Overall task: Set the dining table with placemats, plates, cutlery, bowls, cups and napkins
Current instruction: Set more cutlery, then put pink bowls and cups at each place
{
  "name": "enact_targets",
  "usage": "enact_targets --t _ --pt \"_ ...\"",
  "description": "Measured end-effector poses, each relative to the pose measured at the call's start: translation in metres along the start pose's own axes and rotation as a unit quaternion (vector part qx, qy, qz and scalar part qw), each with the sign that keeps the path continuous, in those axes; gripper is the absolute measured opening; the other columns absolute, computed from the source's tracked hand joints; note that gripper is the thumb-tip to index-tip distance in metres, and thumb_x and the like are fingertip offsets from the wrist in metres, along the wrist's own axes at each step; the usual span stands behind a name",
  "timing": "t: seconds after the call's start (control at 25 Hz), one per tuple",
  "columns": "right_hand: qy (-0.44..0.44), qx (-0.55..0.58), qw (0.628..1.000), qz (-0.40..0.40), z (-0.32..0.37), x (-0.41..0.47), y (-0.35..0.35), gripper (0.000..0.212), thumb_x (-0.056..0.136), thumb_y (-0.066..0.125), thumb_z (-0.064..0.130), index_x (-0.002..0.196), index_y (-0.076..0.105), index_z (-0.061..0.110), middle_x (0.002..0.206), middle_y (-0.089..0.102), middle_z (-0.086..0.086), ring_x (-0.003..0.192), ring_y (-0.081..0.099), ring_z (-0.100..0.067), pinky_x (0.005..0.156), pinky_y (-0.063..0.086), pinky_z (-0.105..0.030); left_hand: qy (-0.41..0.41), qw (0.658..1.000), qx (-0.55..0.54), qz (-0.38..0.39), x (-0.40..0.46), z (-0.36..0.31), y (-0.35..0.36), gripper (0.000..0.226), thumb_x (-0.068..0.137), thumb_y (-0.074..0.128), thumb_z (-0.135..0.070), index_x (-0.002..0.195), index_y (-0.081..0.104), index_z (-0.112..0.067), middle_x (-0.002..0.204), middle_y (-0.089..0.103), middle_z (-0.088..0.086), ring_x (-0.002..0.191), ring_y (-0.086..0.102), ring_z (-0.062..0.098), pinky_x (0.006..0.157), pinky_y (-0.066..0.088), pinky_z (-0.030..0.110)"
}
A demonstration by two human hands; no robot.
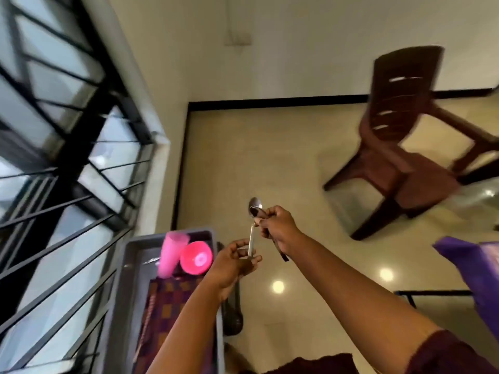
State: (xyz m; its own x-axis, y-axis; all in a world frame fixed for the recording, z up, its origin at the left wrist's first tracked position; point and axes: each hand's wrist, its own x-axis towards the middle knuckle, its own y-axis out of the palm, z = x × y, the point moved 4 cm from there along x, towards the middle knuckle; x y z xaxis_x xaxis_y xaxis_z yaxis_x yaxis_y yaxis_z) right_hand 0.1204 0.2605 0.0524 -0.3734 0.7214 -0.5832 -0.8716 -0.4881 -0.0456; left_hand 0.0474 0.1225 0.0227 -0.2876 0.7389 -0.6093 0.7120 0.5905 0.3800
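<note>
A metal spoon (253, 215) stands upright between my hands, above the floor. My left hand (234, 261) pinches the lower end of its handle. Higher up, my right hand (278, 228) grips near the spoon's bowl and also holds a dark-handled piece of cutlery (280, 252) that hangs down from the fist. To the left is a grey tray (127, 268) holding a pink cup (171, 253), a pink bowl (196, 257) and a checked purple and orange placemat (172, 303).
A brown plastic chair (399, 147) stands on the shiny tiled floor at the right. A barred window (62, 163) fills the left side. A purple cloth corner (475, 268) shows at the right edge. A dark object (232, 311) stands beside the tray.
</note>
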Motion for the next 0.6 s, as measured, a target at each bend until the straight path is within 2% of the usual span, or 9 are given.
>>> enact_targets --t 0.12,0.24,0.32,0.4,0.52,0.6 --pt "-0.021 0.008 0.999 -0.035 -0.006 -0.019 -0.085 0.030 0.085 0.059 -0.011 0.080 0.045 0.015 0.089 0.064 -0.021 0.054 0.054 -0.015 0.049 0.040 -0.028 -0.003 0.997 0.064 0.049 0.012 0.012 0.092 0.041 0.082 0.056 0.022 0.113 0.058 -0.005 0.087 0.071 0.010 0.084 0.070 0.022 0.076 0.057 0.032" --pt "-0.031 0.015 0.994 -0.108 -0.016 -0.044 -0.184 0.023 0.084 0.064 0.000 0.080 0.049 0.016 0.078 0.063 -0.010 0.057 0.057 -0.017 0.050 0.048 -0.031 0.006 0.984 0.145 0.107 0.007 0.042 0.192 0.034 0.083 0.056 0.020 0.109 0.061 -0.001 0.093 0.074 0.013 0.090 0.070 0.022 0.088 0.056 0.037" --pt "-0.035 0.022 0.987 -0.157 -0.023 -0.063 -0.246 0.009 0.086 0.063 0.007 0.086 0.056 0.012 0.073 0.061 -0.007 0.058 0.058 -0.018 0.050 0.049 -0.031 0.009 0.972 0.176 0.153 0.003 0.067 0.251 0.030 0.084 0.058 0.017 0.107 0.062 -0.002 0.096 0.074 0.015 0.091 0.070 0.022 0.088 0.056 0.036" --pt "-0.043 0.076 0.978 -0.191 -0.029 -0.087 -0.301 0.010 0.090 0.063 0.014 0.095 0.059 0.007 0.069 0.060 -0.006 0.052 0.058 -0.017 0.045 0.045 -0.027 0.008 0.960 0.196 0.199 0.001 0.093 0.305 0.029 0.084 0.058 0.016 0.105 0.063 -0.003 0.093 0.074 0.014 0.086 0.069 0.020 0.083 0.058 0.032" --pt "-0.070 0.145 0.958 -0.239 -0.049 -0.137 -0.382 0.017 0.089 0.067 0.017 0.099 0.059 0.006 0.066 0.065 -0.005 0.043 0.063 -0.013 0.037 0.039 -0.020 -0.009 0.932 0.232 0.280 -0.010 0.143 0.386 0.027 0.083 0.059 0.016 0.105 0.061 0.000 0.088 0.073 0.013 0.079 0.069 0.018 0.080 0.059 0.030" --pt "-0.078 0.124 0.944 -0.297 -0.073 -0.174 -0.431 0.013 0.085 0.071 0.013 0.091 0.061 0.010 0.057 0.063 0.006 0.040 0.059 -0.004 0.037 0.039 -0.018 -0.026 0.896 0.285 0.340 -0.030 0.179 0.430 0.022 0.084 0.061 0.013 0.102 0.059 0.001 0.084 0.073 0.012 0.078 0.069 0.019 0.085 0.057 0.035"
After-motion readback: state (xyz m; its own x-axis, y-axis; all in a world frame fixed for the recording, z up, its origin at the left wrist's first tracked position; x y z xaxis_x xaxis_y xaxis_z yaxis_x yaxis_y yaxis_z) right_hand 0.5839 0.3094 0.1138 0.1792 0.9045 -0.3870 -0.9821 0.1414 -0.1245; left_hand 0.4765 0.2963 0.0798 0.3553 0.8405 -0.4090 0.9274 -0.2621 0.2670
